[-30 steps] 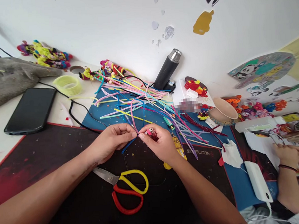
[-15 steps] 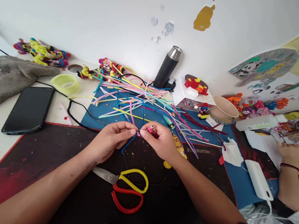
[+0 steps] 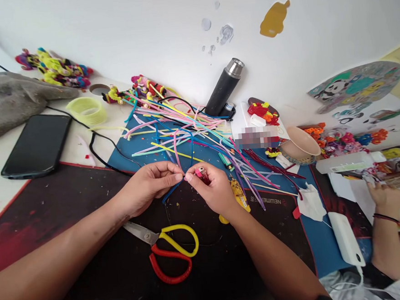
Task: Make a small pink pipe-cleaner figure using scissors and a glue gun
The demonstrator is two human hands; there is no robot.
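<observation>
My left hand [image 3: 159,182] and my right hand [image 3: 211,185] meet over the dark mat, fingertips almost touching. Both are closed in a pinch where a blue pipe cleaner [image 3: 192,146] and a pink pipe cleaner [image 3: 175,149] run into them; the pinched spot is mostly hidden. One blue end sticks out below my left fingers. Curled in my right hand is also a small red thing with a metal top, which looks like a lighter [image 3: 201,172]. Scissors [image 3: 154,240] with one yellow and one red handle lie slightly open below my left hand.
Behind my hands spreads a pile of pipe cleaners [image 3: 170,120]. A black thermos [image 3: 225,86] stands by the wall. At left lies a phone [image 3: 37,145]. A bowl [image 3: 300,145] and a white power bank [image 3: 346,238] are at right, near another person's hands [image 3: 388,201].
My fingertips have drawn slightly closer at the pinched spot, covering more of it. The camera view has shifted a little. The other person's hands at right have moved slightly.
</observation>
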